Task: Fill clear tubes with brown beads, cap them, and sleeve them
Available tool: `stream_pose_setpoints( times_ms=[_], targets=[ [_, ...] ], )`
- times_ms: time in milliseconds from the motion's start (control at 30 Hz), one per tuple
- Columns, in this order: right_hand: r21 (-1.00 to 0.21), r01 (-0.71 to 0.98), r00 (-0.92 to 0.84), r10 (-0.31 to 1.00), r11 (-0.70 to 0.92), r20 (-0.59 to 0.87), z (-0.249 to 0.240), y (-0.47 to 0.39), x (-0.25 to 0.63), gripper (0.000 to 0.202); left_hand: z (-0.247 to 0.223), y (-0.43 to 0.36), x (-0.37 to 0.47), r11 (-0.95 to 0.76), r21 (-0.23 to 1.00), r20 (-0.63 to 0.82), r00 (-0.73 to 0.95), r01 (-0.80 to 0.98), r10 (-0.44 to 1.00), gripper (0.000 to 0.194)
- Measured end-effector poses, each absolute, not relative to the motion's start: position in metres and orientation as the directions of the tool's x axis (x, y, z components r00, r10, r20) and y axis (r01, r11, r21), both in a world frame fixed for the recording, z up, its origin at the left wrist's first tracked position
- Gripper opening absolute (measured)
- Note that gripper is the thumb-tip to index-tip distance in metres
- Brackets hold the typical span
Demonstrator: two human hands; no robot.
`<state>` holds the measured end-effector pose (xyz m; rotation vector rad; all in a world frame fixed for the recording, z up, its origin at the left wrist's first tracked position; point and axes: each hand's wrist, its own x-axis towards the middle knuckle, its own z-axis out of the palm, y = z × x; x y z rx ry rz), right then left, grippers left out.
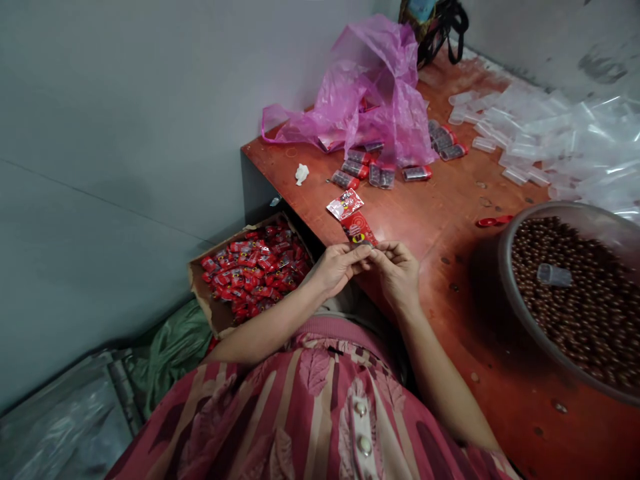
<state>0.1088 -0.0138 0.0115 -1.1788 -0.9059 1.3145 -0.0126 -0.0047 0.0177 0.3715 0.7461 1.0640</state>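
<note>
My left hand (pixel 341 267) and my right hand (pixel 400 272) meet near the table edge, thumbs and fingertips pinched on the lower end of a red printed wrapper (pixel 361 230). The wrapper has a yellow oval on it. Touching its far end is a shiny white-and-red printed packet (pixel 346 204); whether the two are joined I cannot tell. Just beyond lie several small clear tubes (pixel 345 179) with dark contents and red ends. Below my left forearm stands a cardboard box (pixel 203 293) full of red wrapped pieces (pixel 255 267).
A large tub (pixel 507 280) of brown balls, with a clear tube (pixel 554 275) on top, stands at right. Behind it are many clear tubes (pixel 540 133) and a red cap-like piece (pixel 494 221). A pink plastic bag (pixel 380 87) lies at the back, near white crumpled paper (pixel 301 174).
</note>
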Motion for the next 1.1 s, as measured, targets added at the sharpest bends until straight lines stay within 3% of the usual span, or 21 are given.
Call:
stream_pose_setpoints(
  times_ms=[100, 200, 267, 333, 400, 500, 600, 700, 833, 967, 1100],
  targets=[
    [-0.953, -0.245, -0.001, 0.983, -0.176, -0.182, 0.019, -0.012, 0.103, 0.027, 0.019, -0.02, -0.028, 0.328, 0.641, -0.341, 0.126, -0.694, 0.932, 0.031],
    [-0.96, -0.198, -0.036, 0.98, -0.198, -0.195, 0.024, -0.008, 0.107, 0.029, 0.014, -0.035, -0.052, 0.143, 0.692, -0.32, -0.123, -0.707, 0.939, 0.052],
    [-0.97, -0.149, -0.017, 0.982, -0.191, -0.19, 0.024, -0.004, 0.115, 0.027, 0.008, -0.037, -0.066, 0.145, 0.77, -0.334, -0.199, -0.622, 0.921, 0.064],
    [-0.977, -0.106, -0.005, 0.982, -0.186, -0.186, 0.022, 0.002, 0.121, 0.026, 0.003, -0.025, -0.074, 0.15, 0.909, -0.256, -0.236, -0.389, 0.938, 0.06],
    [-0.981, -0.066, -0.014, 0.984, -0.181, -0.18, 0.021, 0.007, 0.124, 0.025, 0.0, 0.0, -0.076, 0.024, 1.0, -0.024, -0.221, -0.001, 0.975, 0.048],
    [-0.984, -0.022, -0.051, 0.984, -0.175, -0.173, 0.021, 0.011, 0.122, 0.025, -0.002, 0.051, -0.072, -0.188, 0.854, 0.244, -0.054, 0.485, 0.968, 0.038],
    [-0.984, 0.016, -0.083, 0.981, -0.177, -0.178, 0.023, 0.012, 0.119, 0.025, -0.008, 0.09, -0.065, -0.242, 0.673, 0.248, 0.095, 0.699, 0.964, 0.034],
    [-0.984, 0.051, -0.097, 0.979, -0.172, -0.176, 0.02, 0.014, 0.119, 0.025, -0.018, 0.105, -0.061, -0.246, 0.617, 0.244, 0.115, 0.748, 0.963, 0.027],
    [-0.985, 0.072, -0.087, 0.983, -0.155, -0.161, 0.012, 0.029, 0.118, 0.025, -0.027, 0.104, -0.063, -0.244, 0.638, 0.279, 0.076, 0.73, 0.957, 0.019],
    [-0.987, -0.065, 0.031, 0.988, -0.149, -0.151, 0.007, 0.053, 0.107, 0.037, -0.022, 0.091, -0.059, -0.29, 0.688, 0.36, 0.033, 0.666, 0.932, 0.019],
    [-0.976, -0.174, 0.034, 0.99, -0.128, -0.136, 0.008, 0.068, 0.096, 0.05, -0.008, 0.064, -0.046, -0.343, 0.762, 0.371, 0.064, 0.549, 0.927, 0.021]
  ],
)
